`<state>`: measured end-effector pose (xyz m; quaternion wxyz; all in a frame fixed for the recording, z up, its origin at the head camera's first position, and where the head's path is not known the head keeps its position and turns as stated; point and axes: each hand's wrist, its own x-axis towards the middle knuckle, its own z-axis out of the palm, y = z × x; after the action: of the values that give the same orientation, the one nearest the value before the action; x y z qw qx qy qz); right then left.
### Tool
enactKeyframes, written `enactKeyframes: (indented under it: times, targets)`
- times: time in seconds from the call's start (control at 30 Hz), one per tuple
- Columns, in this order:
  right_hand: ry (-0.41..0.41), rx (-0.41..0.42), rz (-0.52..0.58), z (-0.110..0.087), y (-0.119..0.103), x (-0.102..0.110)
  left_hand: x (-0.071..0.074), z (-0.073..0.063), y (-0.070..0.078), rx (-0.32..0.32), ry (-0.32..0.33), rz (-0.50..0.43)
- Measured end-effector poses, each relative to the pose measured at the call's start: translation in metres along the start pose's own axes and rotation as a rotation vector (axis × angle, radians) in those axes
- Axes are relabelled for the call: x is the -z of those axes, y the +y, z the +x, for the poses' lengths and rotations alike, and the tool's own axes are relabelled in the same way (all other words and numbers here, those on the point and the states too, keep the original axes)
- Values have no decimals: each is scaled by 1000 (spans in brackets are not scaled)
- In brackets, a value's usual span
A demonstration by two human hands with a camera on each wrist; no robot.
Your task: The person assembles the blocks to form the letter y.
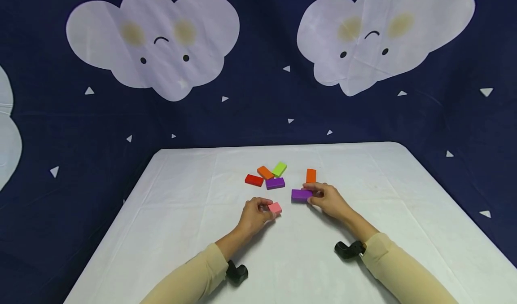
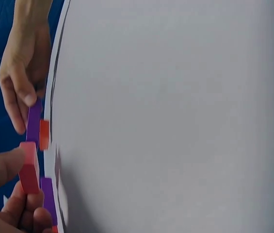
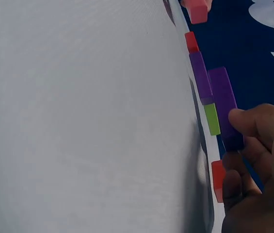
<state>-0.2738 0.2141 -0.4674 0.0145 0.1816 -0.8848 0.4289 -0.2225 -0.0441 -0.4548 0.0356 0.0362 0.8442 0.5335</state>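
Note:
Between thumb and fingers my left hand [image 1: 255, 215] pinches a pink block [image 1: 275, 208]; the left wrist view shows this pink block [image 2: 29, 167] close up. To its right, my right hand [image 1: 329, 200] grips one end of a purple block [image 1: 301, 196], the thumb on its near side. In the right wrist view the long side of the held purple block [image 3: 222, 104] shows. Just beyond the right hand's fingers lies an orange block [image 1: 311, 175], its near end overlapped by the hand in the head view.
Farther back on the white table [image 1: 181, 232] lies a loose group: a red block [image 1: 254, 180], an orange block [image 1: 265, 173], a lime green block [image 1: 279, 169] and a second purple block [image 1: 275, 183]. Behind the table hangs a dark blue cloth [image 1: 262, 70] with clouds.

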Motion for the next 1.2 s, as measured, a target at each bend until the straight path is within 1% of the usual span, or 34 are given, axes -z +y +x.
enactKeyframes:
  times: [0.17, 0.33, 0.53, 0.73, 0.9, 1.2]
  targets:
    - [-40, 35, 16, -3, 3, 1, -7, -11, 1, -8, 19, -18]
    - [-82, 77, 9, -6, 2, 2, -14, -20, 3, -10, 49, -27]
    - [-154, 76, 50, -10, 1, 4, -19, -31, 6, -11, 85, 15]
    - [-229, 82, 80, -12, 1, 4, -21, -39, 5, -48, 104, 51]
    - [-255, 97, 56, -13, 0, 5, -23, -43, 5, -70, 120, 86]
    - [-307, 111, 62, -16, 0, 4, -27, -49, 6, -87, 143, 134]
